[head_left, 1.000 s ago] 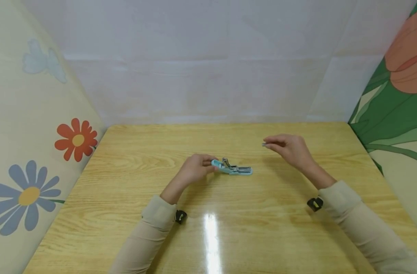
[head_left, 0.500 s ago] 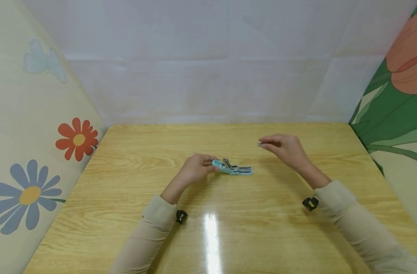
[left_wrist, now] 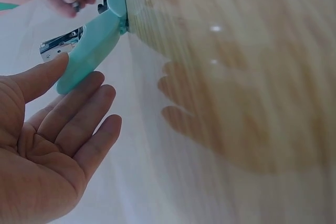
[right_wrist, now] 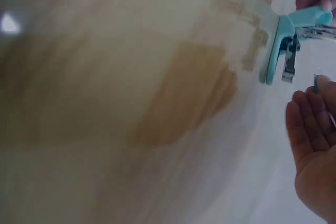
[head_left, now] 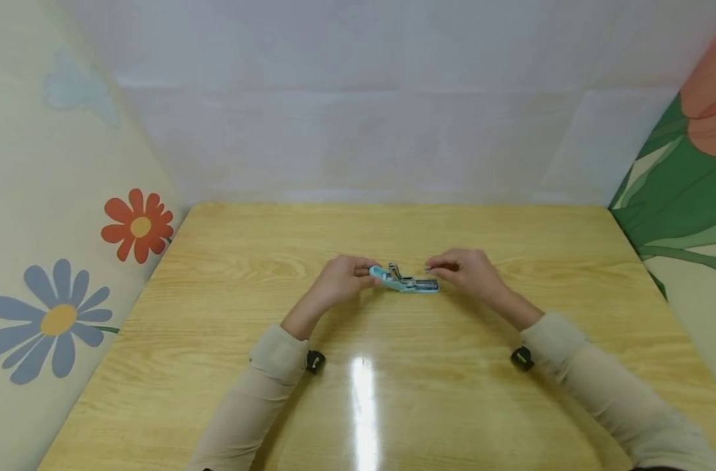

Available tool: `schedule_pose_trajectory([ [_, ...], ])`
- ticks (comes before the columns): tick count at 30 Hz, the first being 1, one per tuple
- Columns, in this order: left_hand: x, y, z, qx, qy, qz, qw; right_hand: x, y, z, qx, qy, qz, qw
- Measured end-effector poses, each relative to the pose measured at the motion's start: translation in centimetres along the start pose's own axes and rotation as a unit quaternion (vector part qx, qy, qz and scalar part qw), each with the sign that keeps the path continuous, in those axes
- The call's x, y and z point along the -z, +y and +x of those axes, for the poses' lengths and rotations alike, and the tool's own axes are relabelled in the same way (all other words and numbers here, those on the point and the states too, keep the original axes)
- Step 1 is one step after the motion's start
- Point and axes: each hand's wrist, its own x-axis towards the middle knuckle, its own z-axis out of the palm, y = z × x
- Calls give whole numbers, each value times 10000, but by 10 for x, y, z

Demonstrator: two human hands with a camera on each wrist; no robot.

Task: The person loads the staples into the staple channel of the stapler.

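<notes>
An opened turquoise stapler [head_left: 396,281] lies on the table in the head view, its cover tipped back to the left and its metal magazine exposed. My left hand [head_left: 341,282] pinches the end of the cover between thumb and fingers, as the stapler's turquoise shell [left_wrist: 97,40] in the left wrist view confirms. Between the thumb and fingertips of my right hand [head_left: 472,275] is a small grey strip of staples [right_wrist: 316,83]. That strip is held just above and behind the magazine's right end, apart from it. In the right wrist view my right hand [right_wrist: 315,145] is partly cut off.
The wooden table [head_left: 263,405] has a bright glare streak near the front. A pale cloth [head_left: 363,144] hangs behind its far edge. Panels with printed flowers [head_left: 140,227] stand at left and right. A small black camera [head_left: 522,358] sits on each wrist.
My right hand has moved left and nearer, bringing the staples close to the stapler. My left hand keeps its pinch on the cover. The head view has shifted slightly.
</notes>
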Motion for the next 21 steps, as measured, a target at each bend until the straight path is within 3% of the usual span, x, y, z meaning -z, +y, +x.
schedule_pose_trajectory([
  [12,0,1,1,52,-19,0,10000,-13,-3,0,1,-388,-288,9988],
  [21,1,3,1,28,-8,34,10000,-16,-5,0,208,-409,-633,9969],
])
